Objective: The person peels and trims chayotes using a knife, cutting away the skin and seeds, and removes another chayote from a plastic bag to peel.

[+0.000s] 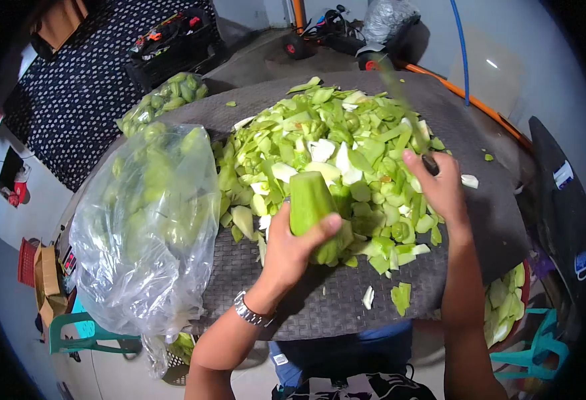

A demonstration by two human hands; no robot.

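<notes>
A pale green vegetable [310, 207], partly peeled and cut flat at its top end, is held upright in my left hand [294, 241], the thumb across its front. My right hand [438, 187] is raised to the right, closed round the dark handle of a knife [410, 113]; the blade points up and away and is blurred. Behind and between my hands lies a wide heap of green peels and white pieces [373, 153]. Two loose scraps [401, 298] lie near the front edge of the dark woven table surface [293, 303].
A clear plastic bag [150, 220] of green vegetables fills the table's left side, with another bag [166, 100] behind it. A container of green pieces [504, 307] stands below right, near a teal stool [536, 347]. An orange pole [480, 100] leans behind.
</notes>
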